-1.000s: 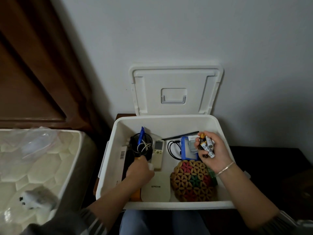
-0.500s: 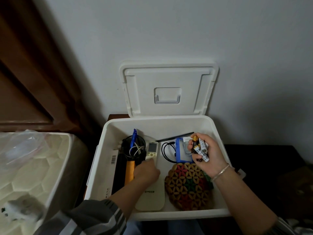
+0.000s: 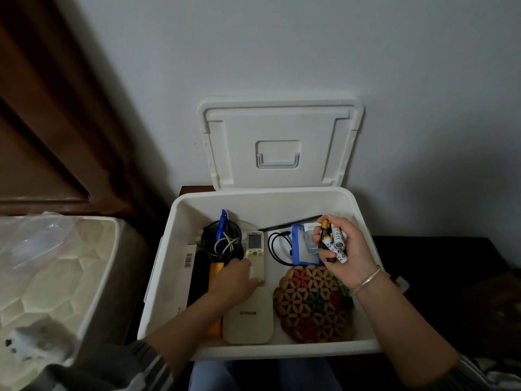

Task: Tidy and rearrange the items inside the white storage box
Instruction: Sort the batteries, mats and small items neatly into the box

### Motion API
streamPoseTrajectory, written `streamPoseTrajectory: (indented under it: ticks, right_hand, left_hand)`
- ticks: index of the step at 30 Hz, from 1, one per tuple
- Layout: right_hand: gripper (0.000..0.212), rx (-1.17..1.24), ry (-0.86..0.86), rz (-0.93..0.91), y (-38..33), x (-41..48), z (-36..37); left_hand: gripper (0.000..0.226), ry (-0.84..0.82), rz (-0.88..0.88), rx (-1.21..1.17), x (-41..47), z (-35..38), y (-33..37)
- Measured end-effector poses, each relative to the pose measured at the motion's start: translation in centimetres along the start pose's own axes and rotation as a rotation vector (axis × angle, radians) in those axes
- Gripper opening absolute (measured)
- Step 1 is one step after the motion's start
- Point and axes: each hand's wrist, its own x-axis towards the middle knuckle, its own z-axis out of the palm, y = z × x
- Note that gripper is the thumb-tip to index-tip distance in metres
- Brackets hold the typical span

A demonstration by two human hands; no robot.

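Right hand (image 3: 346, 255) is gripping a bunch of batteries (image 3: 334, 244), fingers curling round them, and hovering over the back right part of the box (image 3: 282, 351), partly covering a blue pouch (image 3: 300, 251). A bracelet (image 3: 366, 280) is sitting on that wrist. I am reaching my left hand (image 3: 238, 280) into the middle of the box, where its fingertips are lying on the lower end of the remote (image 3: 255, 245); I cannot tell whether they are pinching it or only touching it. The remote is lying flat, screen up, pointing toward the back. Just in front of it a cream case (image 3: 248, 317) is lying flat, and beside that, to the right, a round woven mat (image 3: 313, 303). Left of the remote a black cup (image 3: 208, 244) is holding a blue pen (image 3: 223, 222) and white cables (image 3: 228, 242). A black cord (image 3: 273, 249) is curling between remote and pouch, and a comb (image 3: 290, 222) is lying along the back. The lid (image 3: 279, 131) is standing open against the wall (image 3: 282, 52).
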Motion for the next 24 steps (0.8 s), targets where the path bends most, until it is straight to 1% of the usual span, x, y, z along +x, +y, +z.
streamPoseTrajectory:
  ticks: [2, 4, 7, 10, 12, 13, 15, 17, 18, 20, 22, 24]
  right_hand:
    - [0.012, -0.003, 0.005, -0.008, -0.1, -0.1, 0.1]
    - [0.012, -0.009, 0.008, -0.020, -0.1, -0.2, 0.2]
    - [0.012, -0.056, 0.017, -0.073, -0.2, -0.3, 0.3]
    - [0.013, -0.103, 0.025, -0.156, -0.2, -0.5, 0.3]
    - [0.014, -0.107, 0.025, -0.204, -0.4, -0.6, 0.1]
    - [0.014, -0.100, 0.022, -0.220, -0.5, -0.6, 0.0]
    - [0.013, -0.065, 0.000, -0.233, -0.6, -0.7, -0.3]
    - [0.013, -0.025, -0.034, -0.235, -0.8, -0.7, -0.6]
    - [0.013, -0.008, -0.050, -0.236, -0.8, -0.7, -0.7]
    - [0.013, 0.014, -0.074, -0.237, -0.9, -0.8, -0.6]
    - [0.013, 0.030, -0.068, -0.234, -0.9, -0.9, -0.6]
    - [0.013, 0.053, -0.050, -0.235, -1.0, -1.0, -0.7]
  left_hand:
    - [0.043, 0.002, 0.055, 0.037, -0.9, -0.1, -0.8]
    - [0.044, -0.060, 0.070, 0.086, -1.6, 0.3, -1.3]
    - [0.056, -0.158, 0.042, 0.175, -2.0, 1.2, -1.4]
    - [0.067, -0.177, 0.028, 0.246, -1.7, 1.9, -1.3]
    - [0.067, -0.174, 0.008, 0.282, -1.7, 1.8, -0.9]
    - [0.064, -0.148, 0.004, 0.312, -1.7, 1.5, -0.5]
    - [0.050, -0.014, 0.034, 0.334, -1.4, 0.8, 0.6]
    - [0.032, 0.148, 0.122, 0.203, -0.7, 0.2, 2.2]
    - [0.026, 0.199, 0.167, 0.108, 0.0, 0.1, 3.2]
    - [0.022, 0.247, 0.206, -0.032, 1.5, 0.2, 5.3]
    - [0.025, 0.264, 0.143, -0.119, 3.5, 0.8, 7.2]
    - [0.030, 0.291, 0.022, -0.141, 5.3, 1.7, 8.5]
